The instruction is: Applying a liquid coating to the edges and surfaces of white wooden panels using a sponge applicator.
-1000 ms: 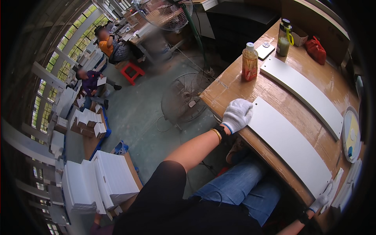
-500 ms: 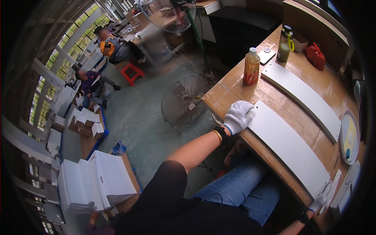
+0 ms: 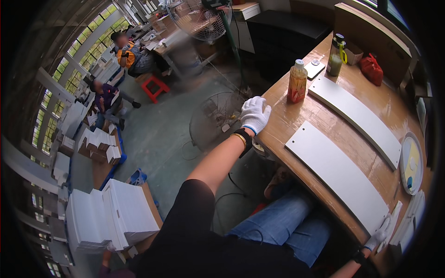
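My left hand (image 3: 255, 114), in a white knit glove, is raised at the table's left corner with its fingers apart and nothing in it. Just right of it a flat white curved panel (image 3: 340, 173) with small holes near its ends lies along the near edge of the table. At that panel's right end is my right hand (image 3: 380, 233), also gloved, its fingers closed against the end edge; part of its grip is hidden. A second white curved panel (image 3: 357, 120) lies farther back on the same brown table (image 3: 282, 109).
Behind the panels stand a bottle of reddish drink (image 3: 297, 82), a phone (image 3: 315, 69), a green-filled bottle (image 3: 334, 60) and a red bag (image 3: 371, 70). A round tray (image 3: 411, 162) sits right. Floor fan (image 3: 218, 118), stacked white panels (image 3: 113, 213) and a co-worker's hand (image 3: 110, 248) are left.
My left hand has let go of the near panel's left end and moved left, off the table's corner. That panel end has shifted slightly left. My right hand stays at the other end.
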Demonstrator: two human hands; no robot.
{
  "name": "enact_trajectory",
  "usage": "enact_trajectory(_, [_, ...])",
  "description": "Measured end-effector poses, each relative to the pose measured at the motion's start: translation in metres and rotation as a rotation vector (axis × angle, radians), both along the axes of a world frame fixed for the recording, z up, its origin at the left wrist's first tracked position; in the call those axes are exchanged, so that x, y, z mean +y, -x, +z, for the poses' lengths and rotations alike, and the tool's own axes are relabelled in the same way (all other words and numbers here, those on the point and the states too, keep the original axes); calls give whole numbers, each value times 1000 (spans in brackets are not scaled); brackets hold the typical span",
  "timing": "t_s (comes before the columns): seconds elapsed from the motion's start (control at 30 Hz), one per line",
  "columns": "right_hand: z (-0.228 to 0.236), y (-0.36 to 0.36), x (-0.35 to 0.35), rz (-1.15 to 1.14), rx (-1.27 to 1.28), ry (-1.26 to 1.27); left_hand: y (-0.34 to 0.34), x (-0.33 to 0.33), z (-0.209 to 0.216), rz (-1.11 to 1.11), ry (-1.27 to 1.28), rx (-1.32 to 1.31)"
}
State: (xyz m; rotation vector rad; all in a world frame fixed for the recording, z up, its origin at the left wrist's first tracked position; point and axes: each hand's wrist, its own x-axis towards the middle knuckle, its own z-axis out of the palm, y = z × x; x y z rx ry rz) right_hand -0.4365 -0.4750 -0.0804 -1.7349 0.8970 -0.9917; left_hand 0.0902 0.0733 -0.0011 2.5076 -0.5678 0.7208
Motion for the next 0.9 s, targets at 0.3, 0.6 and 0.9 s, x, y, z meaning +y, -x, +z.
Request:
enact_trajectory(0.3, [7, -1, 8, -22, 41, 58, -17, -6, 2, 353, -120, 460])
enact_trajectory(0.6, [13, -6, 15, -25, 74, 60, -14, -9, -1, 401, -155, 411])
enact_trajectory(0.9, [-12, 5, -10, -31, -54, -34, -14, -11, 0, 390, -147, 393])
